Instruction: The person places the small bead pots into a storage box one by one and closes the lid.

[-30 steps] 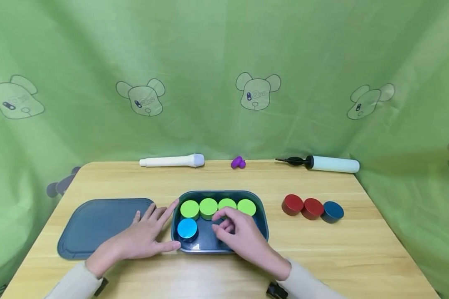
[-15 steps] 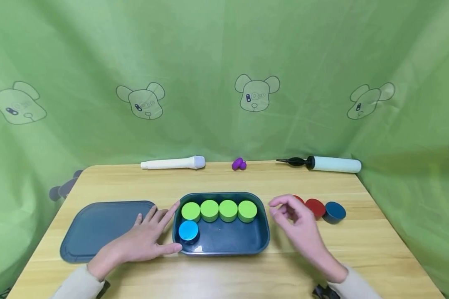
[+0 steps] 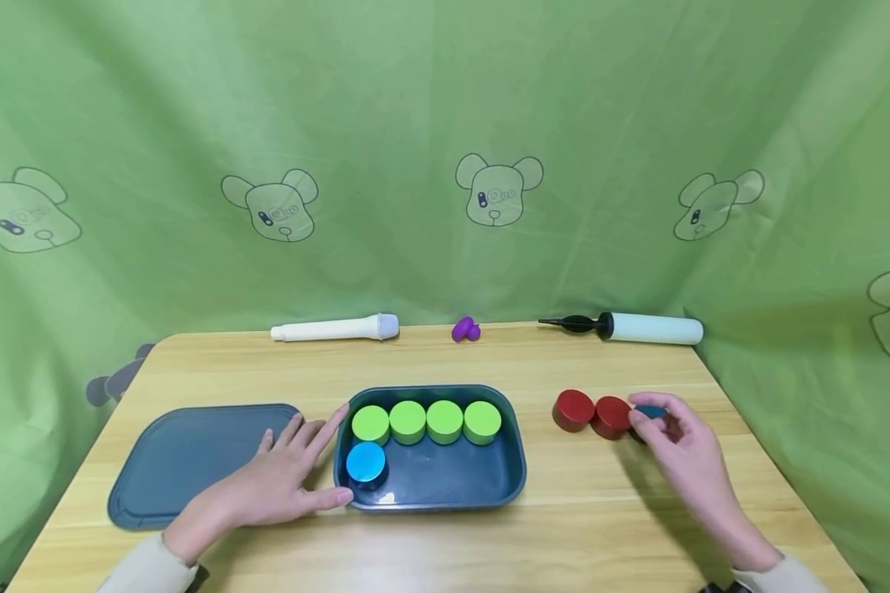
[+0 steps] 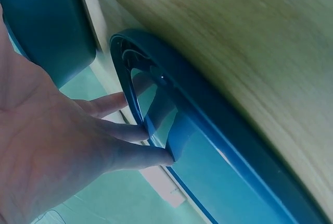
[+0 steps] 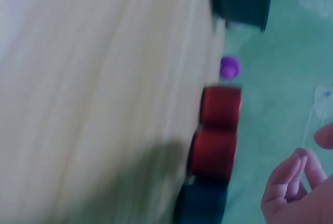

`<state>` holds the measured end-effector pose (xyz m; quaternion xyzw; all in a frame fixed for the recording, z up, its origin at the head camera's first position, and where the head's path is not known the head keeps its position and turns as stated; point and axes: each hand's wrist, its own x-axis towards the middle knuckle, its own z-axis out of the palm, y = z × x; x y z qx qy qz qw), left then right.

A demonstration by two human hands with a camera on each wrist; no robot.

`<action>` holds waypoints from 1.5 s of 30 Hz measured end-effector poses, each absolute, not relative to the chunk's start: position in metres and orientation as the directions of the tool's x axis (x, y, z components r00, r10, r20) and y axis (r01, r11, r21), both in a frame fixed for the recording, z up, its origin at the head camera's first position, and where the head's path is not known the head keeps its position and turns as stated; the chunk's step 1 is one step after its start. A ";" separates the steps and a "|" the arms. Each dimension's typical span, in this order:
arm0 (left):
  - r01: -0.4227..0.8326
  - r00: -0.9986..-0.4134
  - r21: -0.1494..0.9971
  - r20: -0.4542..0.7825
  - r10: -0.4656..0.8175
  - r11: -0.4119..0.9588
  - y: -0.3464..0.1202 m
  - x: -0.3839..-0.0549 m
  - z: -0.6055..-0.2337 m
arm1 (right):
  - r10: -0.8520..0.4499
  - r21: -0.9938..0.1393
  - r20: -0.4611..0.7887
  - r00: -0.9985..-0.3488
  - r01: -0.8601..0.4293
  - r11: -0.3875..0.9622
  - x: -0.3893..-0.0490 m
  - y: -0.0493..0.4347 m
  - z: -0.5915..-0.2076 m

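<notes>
My left hand [image 3: 278, 486] lies with spread fingers between a dark blue-grey lid [image 3: 193, 461] and a dark rectangular tray [image 3: 445, 492]. Its thumb and index finger reach the tray's left side, while other fingertips touch the lid's rim [image 4: 218, 146] in the left wrist view. Several green round blocks [image 3: 408, 420] line the tray's back, with a blue round block [image 3: 367, 463] in front at left. Hovering over a darker blue block [image 5: 202, 200] is my right hand [image 3: 686, 457], thumb and index apart, partly covering it. Two red blocks [image 3: 573, 409] stand beside that block.
Along the table's back edge lie a white microphone [image 3: 335, 329], a small purple object [image 3: 465, 329] and a hand pump [image 3: 653, 328]. A green curtain [image 3: 415, 99] hangs behind the table [image 3: 415, 552] and at its sides.
My right hand has moved from over the tray to the right, past the red blocks, to the darker blue block. My left hand has stayed at the tray's left side.
</notes>
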<state>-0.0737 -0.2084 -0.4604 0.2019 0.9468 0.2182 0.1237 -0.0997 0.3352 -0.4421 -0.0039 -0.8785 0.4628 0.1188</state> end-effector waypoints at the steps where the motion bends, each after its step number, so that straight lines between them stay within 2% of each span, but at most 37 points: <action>1: 0.327 -0.888 0.464 -0.146 0.435 0.824 -0.208 -0.074 -0.460 | 0.127 -0.801 0.189 -0.974 -0.078 0.594 -0.101 0.342 -0.444; 7: 0.319 -0.892 0.468 -0.144 0.428 0.824 -0.209 -0.072 -0.460 | 0.107 -0.720 0.108 -0.988 -0.004 0.694 -0.115 0.379 -0.459; 17: 0.327 -0.890 0.466 -0.142 0.434 0.822 -0.207 -0.074 -0.457 | 0.044 -0.745 -0.045 -0.998 0.063 0.664 -0.129 0.406 -0.473; 22: 0.321 -0.892 0.458 -0.149 0.428 0.829 -0.207 -0.072 -0.459 | 0.049 -0.692 -0.040 -0.998 0.063 0.719 -0.128 0.405 -0.475; 27: 0.318 -0.893 0.459 -0.150 0.425 0.830 -0.206 -0.071 -0.461 | 0.077 -0.652 -0.047 -0.996 0.089 0.753 -0.124 0.407 -0.461; 37: 0.325 -0.885 0.462 -0.158 0.437 0.825 -0.207 -0.076 -0.461 | 0.144 -0.713 0.122 -0.982 0.014 0.701 -0.107 0.394 -0.433; 45: 0.321 -0.886 0.453 -0.166 0.432 0.832 -0.209 -0.075 -0.459 | 0.120 -0.738 0.122 -0.985 -0.009 0.675 -0.100 0.369 -0.417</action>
